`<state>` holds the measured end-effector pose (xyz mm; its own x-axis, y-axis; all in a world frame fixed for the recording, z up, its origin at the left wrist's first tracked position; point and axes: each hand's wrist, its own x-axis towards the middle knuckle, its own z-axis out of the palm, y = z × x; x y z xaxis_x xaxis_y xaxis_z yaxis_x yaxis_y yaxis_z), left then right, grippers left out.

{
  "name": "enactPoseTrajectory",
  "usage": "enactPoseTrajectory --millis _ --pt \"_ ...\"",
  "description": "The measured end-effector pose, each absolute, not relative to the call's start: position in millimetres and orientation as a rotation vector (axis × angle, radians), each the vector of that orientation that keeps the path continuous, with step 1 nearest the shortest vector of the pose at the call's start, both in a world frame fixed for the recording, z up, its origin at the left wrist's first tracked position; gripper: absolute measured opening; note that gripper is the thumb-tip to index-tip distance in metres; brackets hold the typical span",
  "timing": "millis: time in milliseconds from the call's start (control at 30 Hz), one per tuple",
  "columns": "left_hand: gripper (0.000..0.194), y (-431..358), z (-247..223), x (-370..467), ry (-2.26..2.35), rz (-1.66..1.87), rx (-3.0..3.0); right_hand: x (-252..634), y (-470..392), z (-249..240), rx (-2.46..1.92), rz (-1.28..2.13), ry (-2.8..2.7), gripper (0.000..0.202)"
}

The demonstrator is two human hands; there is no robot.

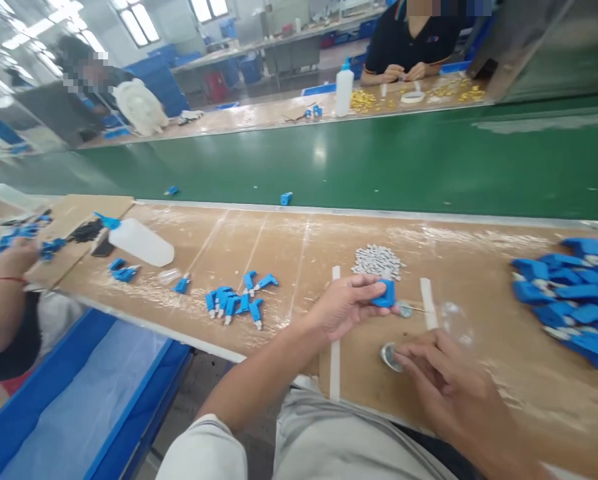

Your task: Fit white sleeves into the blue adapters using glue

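My left hand (346, 305) pinches a blue plastic part (385, 293) between thumb and fingers above the bench. My right hand (453, 383) is closed, its fingertips on the rim of a small round metal lid or dish (391, 357), which tilts near the bench edge. Just past the blue part lies a pile of small grey-white pieces (377, 259). A small round dish (405, 309) with a thin stick across it sits between my hands. Beside my right hand is a clear round plastic piece (457, 323).
Blue parts are heaped at the right (573, 293), and a looser group (236, 303) lies left of my arm. A white bottle (141, 241) lies on its side. Beyond runs a green conveyor belt (353, 167). A co-worker's arm (1, 300) is at the left; another person (411, 47) works opposite.
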<state>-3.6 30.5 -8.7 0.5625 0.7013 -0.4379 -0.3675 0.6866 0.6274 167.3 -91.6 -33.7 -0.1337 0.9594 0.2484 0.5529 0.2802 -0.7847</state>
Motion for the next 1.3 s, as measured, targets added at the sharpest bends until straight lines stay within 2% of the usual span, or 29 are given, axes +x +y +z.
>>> enactPoseTrajectory --millis 200,367,500,700,1067,1300 --pt "0.012 19 0 -15 0.652 0.618 0.522 177 -82 -22 -1.518 0.948 -1.374 0.023" --pt "0.012 8 -7 -15 0.661 0.562 0.435 187 -75 -15 -1.268 1.092 -1.006 0.02" --pt "0.017 2 -6 -13 0.628 0.512 0.446 182 -71 1 -1.175 1.003 -0.991 0.013" --pt "0.019 -1 -2 -12 0.601 0.486 0.473 166 -72 19 -1.268 0.714 -1.165 0.005" --pt "0.018 -5 -5 -16 0.57 0.472 0.503 156 -69 10 -1.299 0.634 -1.253 0.005" --pt "0.018 -5 -9 -16 0.543 0.471 0.517 161 -69 4 -1.192 0.458 -1.515 0.016"
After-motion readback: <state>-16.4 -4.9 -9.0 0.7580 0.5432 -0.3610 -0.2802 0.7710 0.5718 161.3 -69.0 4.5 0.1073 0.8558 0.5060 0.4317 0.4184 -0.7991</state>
